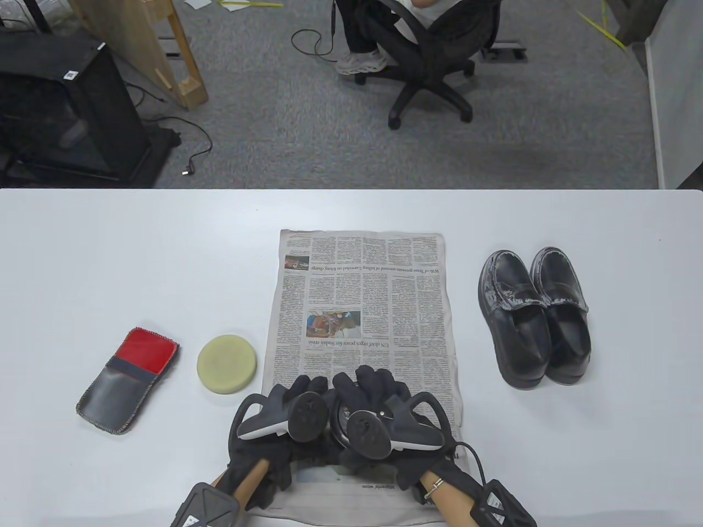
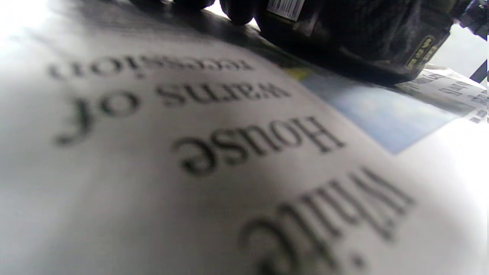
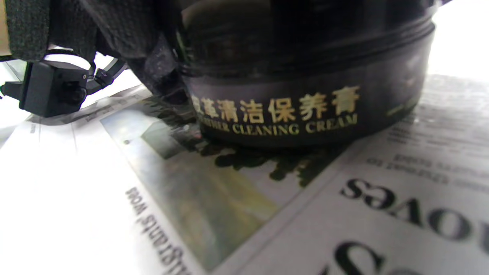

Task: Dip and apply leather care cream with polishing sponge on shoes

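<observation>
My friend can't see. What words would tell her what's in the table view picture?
Two gloved hands, left hand and right hand, meet around a dark cream jar on a newspaper spread on a white table. A round yellow sponge and a red-and-grey cloth pouch lie to the left; a pair of black shoes sits to the right.

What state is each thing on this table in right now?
cream jar: stands on the newspaper, lid seemingly on, both hands around it
left hand: grips the jar
right hand: grips the jar
polishing sponge: lies flat, untouched, looks clean
shoes: side by side, upright, whitish marks on the toes
newspaper: spread flat
cloth pouch: lies flat, untouched
</observation>
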